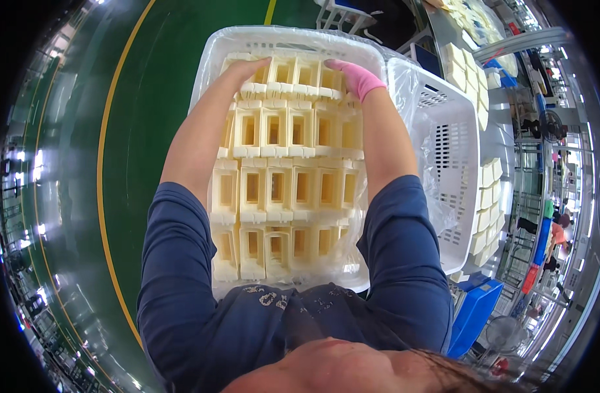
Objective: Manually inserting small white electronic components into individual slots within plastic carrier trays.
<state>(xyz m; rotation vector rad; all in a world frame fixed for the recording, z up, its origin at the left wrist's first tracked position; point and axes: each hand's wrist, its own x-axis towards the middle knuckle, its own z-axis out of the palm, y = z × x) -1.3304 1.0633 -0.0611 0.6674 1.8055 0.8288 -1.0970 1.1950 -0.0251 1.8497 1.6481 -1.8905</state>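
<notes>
Rows of cream plastic housings (273,134), each with a rectangular opening, fill a white crate (211,59) lined with clear plastic film. Both arms reach over them to the far row (283,71). My left hand (249,69), bare, grips the left end of that row, its thumb on top and its other fingers mostly hidden. At the right end, my right hand (357,78) wears a pink glove and clasps the row from the side, fingertips partly out of sight. Between the hands the far row's housings stand side by side.
A second white crate (467,141) with loose film (434,177) stands close on the right. Beyond it, a grey worktable (500,141) bears stacks of cream parts (490,203). A blue bin (475,314) is at the lower right. Green floor (139,131) with a yellow line lies left.
</notes>
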